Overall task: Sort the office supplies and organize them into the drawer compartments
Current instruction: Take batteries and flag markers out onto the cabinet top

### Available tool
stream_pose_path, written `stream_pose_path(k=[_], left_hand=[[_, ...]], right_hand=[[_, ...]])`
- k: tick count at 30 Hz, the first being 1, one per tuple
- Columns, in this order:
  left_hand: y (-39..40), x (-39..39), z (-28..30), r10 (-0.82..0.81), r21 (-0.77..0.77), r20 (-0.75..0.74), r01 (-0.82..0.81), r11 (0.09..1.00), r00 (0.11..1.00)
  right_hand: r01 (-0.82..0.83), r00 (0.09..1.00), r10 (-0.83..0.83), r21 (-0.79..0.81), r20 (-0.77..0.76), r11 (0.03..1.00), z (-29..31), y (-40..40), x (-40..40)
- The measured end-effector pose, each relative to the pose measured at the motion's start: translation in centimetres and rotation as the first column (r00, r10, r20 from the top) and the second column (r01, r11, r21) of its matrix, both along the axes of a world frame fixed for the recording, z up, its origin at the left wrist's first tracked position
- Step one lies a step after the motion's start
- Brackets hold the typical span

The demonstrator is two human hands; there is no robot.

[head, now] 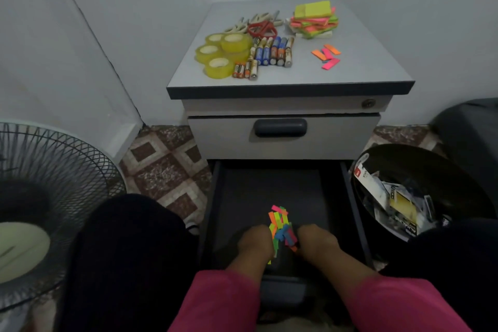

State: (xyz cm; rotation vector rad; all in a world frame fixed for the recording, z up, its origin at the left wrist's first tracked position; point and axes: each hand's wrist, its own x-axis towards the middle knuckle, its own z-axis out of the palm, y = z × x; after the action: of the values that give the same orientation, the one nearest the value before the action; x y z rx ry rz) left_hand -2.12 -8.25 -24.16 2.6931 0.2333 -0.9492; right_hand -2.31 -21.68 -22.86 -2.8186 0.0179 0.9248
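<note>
Bunching a heap of small neon sticky flags [280,226] between both hands in the near part of the open bottom drawer [242,191]; left hand [256,241] pressing in from the left, right hand [316,241] from the right, fingers of both curled toward the pile and touching it, though whether actually pinching strips or only corralling them cannot be told, the fingertips being hidden under the paper. Judging the job as barely begun: only this one kind of item lying inside the dark drawer, and no dividers discernible in its shadowed floor. Waiting on the cabinet top [363,62], well apart from the drawer: four rolls of clear yellowish tape [219,52] at the left, a row of batteries [269,54] just beside them, scissors with red handles [262,28] and paler pairs behind, a stack of neon sticky notes [314,20] at the far right, and a few loose pink and orange flags [327,56] nearer the front edge. Remaining closed: the upper drawer [283,137] with its dark handle. Standing to the right of the open drawer: a black bin [420,164] holding torn packaging. Reading very little: a red mark on one white wrapper and upside-down lettering on a dark package, possibly an alkaline battery pack, too blurred to confirm. Battery labels too small to make out.
</note>
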Motion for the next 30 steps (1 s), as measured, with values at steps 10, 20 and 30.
stream_pose_path(k=[10, 20, 30], left_hand=[[0.5, 0.6, -0.7, 0.121, -0.043, -0.005, -0.121, 0.992, 0.993], [0.5, 2.0, -0.3, 0.272, -0.205, 0.008, -0.265, 0.942, 0.962], [-1.2, 2.3, -1.0, 0.498, -0.303, 0.068, -0.458, 0.836, 0.865]], right_hand=[[0.045, 0.998, -0.041, 0.073, -0.051, 0.996, -0.7, -0.3, 0.2], [0.255, 0.965, -0.247, 0.089, -0.087, 0.963, -0.3, -1.9, 2.2], [0.301, 0.952, -0.307, 0.151, 0.016, 0.942, -1.9, 0.1, 2.6]])
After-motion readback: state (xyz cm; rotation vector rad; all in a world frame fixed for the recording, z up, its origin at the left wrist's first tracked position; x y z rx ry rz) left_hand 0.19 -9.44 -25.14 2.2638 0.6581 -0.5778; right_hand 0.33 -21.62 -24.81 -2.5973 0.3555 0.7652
